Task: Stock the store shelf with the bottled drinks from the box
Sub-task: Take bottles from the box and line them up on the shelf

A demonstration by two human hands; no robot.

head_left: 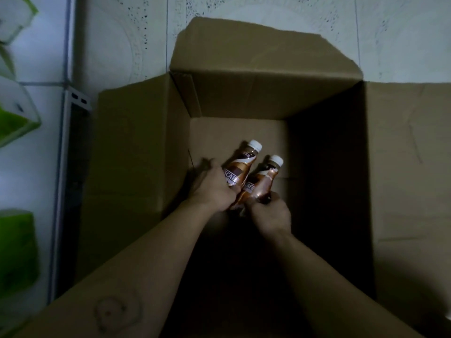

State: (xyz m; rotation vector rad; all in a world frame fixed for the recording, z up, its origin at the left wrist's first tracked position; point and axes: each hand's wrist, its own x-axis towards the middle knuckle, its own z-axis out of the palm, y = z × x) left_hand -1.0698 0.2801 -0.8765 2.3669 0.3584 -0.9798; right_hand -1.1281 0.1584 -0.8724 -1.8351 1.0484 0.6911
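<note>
The fingers of the left hand [214, 189] curl round the lower body of one brown coffee bottle [240, 167]. Those of the right hand [271, 215] wrap the base of a second bottle [262, 182], and the two bottles touch side by side, white caps pointing away, low inside the cardboard box [244, 98]. To do this well, grip each firmly, lift both straight up clear of the box walls, then swing left toward what looks like the shelf [73, 142] beside the green packs [17, 125].

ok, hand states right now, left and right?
Left hand: closed around the left coffee bottle, inside the cardboard box.
Right hand: closed around the right coffee bottle.
</note>
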